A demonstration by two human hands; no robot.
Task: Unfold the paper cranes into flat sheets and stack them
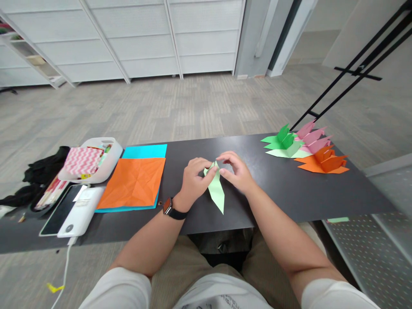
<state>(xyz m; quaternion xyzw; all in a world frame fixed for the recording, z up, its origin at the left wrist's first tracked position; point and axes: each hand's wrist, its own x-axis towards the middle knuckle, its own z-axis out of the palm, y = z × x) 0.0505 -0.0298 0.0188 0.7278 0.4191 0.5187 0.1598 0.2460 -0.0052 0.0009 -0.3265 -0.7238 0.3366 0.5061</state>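
Note:
A pale green folded paper (216, 192), long and pointed at its near end, is over the dark table in front of me. My left hand (197, 177) pinches its upper left part between thumb and fingers. On the other side, my right hand (237, 172) has its thumb and index finger apart beside the paper's far tip. Whether those fingertips touch the paper, I cannot tell. A black smartwatch (174, 209) is on my left wrist.
Folded paper shapes stand at the right: green (283, 139), pink (313, 136) and orange (322, 162). Orange sheets (133, 182) lie over blue ones (146, 151) at the left. Beyond are a white basket (111, 161), a phone (61, 212) and a cabled power bank (81, 212).

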